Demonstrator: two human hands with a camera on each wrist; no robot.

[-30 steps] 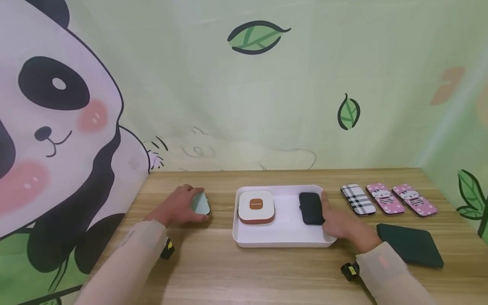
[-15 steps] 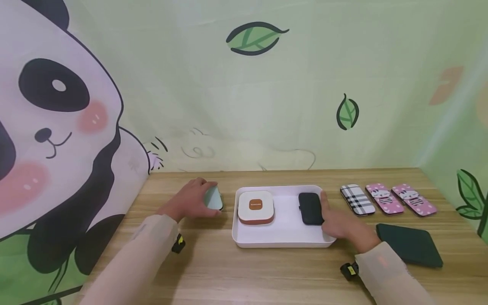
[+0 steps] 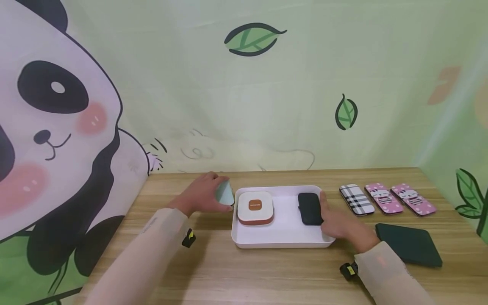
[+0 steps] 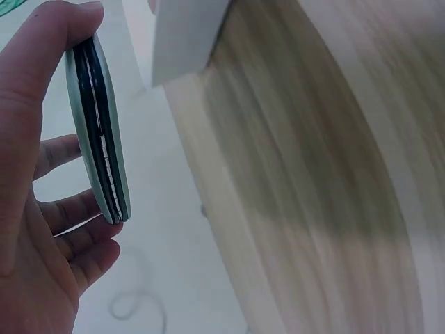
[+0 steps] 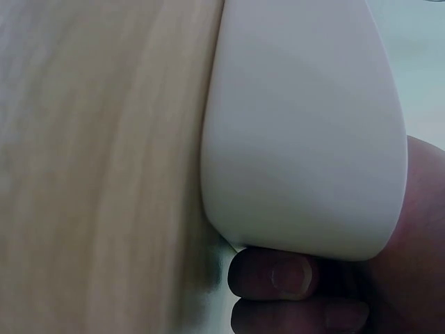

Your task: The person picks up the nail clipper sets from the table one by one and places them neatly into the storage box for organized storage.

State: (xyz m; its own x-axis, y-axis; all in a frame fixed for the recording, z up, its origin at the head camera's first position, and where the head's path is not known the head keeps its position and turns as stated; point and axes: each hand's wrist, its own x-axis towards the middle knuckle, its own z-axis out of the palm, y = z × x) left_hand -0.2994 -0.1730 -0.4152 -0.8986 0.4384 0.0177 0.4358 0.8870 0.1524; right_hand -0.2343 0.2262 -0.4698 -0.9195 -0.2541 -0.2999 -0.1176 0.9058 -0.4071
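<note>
In the head view my left hand (image 3: 203,192) holds a mint-green hinged case (image 3: 225,193) beside the left rim of a white tray (image 3: 284,245). The left wrist view shows this slim case (image 4: 97,129) edge-on, pinched between thumb and fingers, with its metal hinge visible and raised off the table. At the tray's right end, my right hand (image 3: 339,222) grips the wall; the right wrist view has its fingertips (image 5: 274,275) curled against the tray's lower edge. Inside the tray sit a white rounded-square box (image 3: 263,214) with a brown label at left and a black case (image 3: 310,209) at right.
Right of the tray lie a black-and-white plaid case (image 3: 357,199) and two pink cat-print cases (image 3: 383,198), side by side. A dark green flat pouch (image 3: 409,245) rests nearer, beside my right forearm. The wooden table (image 3: 244,275) ends at a printed cloth backdrop (image 3: 267,106).
My left hand has carried the mint-green case rightward and slightly back, from the table's left side up to the tray's left rim. The right hand and tray stay in place.
</note>
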